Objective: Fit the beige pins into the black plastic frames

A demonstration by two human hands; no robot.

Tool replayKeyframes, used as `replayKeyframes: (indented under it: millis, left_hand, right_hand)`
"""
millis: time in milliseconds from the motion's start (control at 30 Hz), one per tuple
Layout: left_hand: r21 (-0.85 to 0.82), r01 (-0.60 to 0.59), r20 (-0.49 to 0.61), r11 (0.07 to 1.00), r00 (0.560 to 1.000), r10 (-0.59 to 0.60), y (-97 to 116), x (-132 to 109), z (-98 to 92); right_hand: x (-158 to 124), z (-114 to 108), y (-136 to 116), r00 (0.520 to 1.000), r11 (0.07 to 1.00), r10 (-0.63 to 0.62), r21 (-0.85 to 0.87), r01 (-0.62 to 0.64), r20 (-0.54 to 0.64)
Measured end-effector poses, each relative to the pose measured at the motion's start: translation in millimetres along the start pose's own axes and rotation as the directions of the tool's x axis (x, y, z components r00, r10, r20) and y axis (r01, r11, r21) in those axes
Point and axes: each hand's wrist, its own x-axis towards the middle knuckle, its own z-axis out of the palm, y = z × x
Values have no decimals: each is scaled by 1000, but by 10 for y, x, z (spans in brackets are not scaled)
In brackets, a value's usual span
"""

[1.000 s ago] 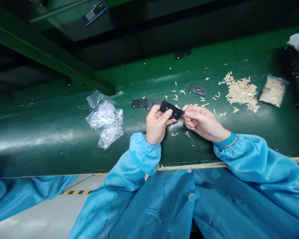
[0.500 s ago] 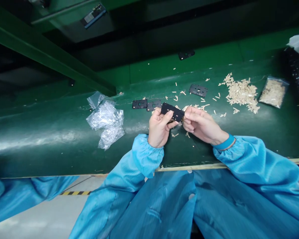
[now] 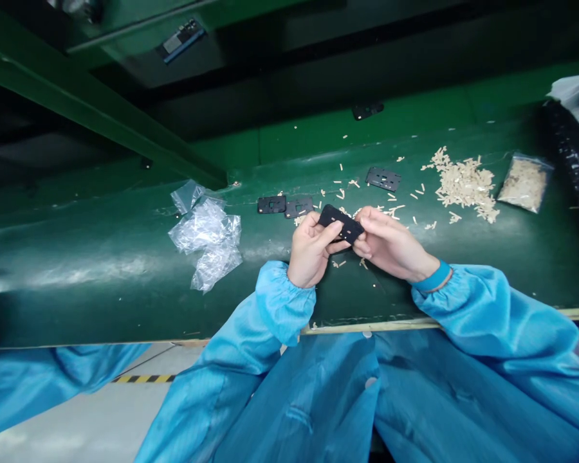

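Note:
My left hand (image 3: 311, 249) grips a thin black plastic plate (image 3: 336, 220) with small cut-outs, the thumb lying across its face. The plate is held tilted above the bench, its right end lower. At that right end, the thumb and curled fingers of my right hand (image 3: 388, 243) close on the corner; whether a small strip is also between them is hidden. Behind my left hand, two similar black plates (image 3: 271, 204) lie side by side on the bench. Another black plate (image 3: 383, 179) rests farther back, among scattered small beige strips (image 3: 394, 210).
A heap of beige strips (image 3: 466, 183) and a clear bag of strips (image 3: 525, 183) lie to the right on the green bench (image 3: 125, 302). Crumpled clear plastic bags (image 3: 210, 235) lie left. A green beam (image 3: 101, 122) slants overhead. Another person's blue sleeve (image 3: 53, 379) shows at left.
The held plate has shifted slightly right and down and tilts more steeply. My right fingers have stayed at its right end. The camera view has shifted slightly.

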Motion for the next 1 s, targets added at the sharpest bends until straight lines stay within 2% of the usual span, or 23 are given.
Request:
replayKeyframes:
  millis: [67, 167, 333, 500, 633, 767, 867, 1000]
  left_hand:
    - [1, 2, 2, 1000, 1000, -2, 0, -3, -5]
    - [-23, 11, 0, 1000, 1000, -11, 16, -2, -7]
    - [-71, -4, -27, 997, 1000, 2, 50, 2, 4]
    - [-66, -46, -49, 997, 998, 43, 50, 5, 7]
    - [46, -132, -140, 990, 981, 138, 21, -5, 11]
    - [125, -195, -166, 973, 963, 214, -30, -13, 12]
    - [138, -205, -170, 969, 959, 227, -52, -8, 9]
    - [125, -207, -177, 970, 958, 227, -53, 7, 6]
  right_hand:
    - [-5, -11, -5, 998, 998, 48, 34, -49, 41]
    - [-14, -15, 4, 995, 998, 53, 38, -56, 84]
    - [-22, 13, 57, 996, 1000, 9, -29, -6, 87]
    - [-9, -8, 58, 994, 994, -94, -57, 97, 49]
    - [-7, -15, 55, 963, 933, -264, -267, 242, -50]
    - [-21, 40, 61, 913, 828, -380, -494, 264, -149]
    - [-26, 64, 71, 902, 808, -404, -523, 273, -153]
    - [-12, 34, 94, 919, 824, -374, -500, 266, -127]
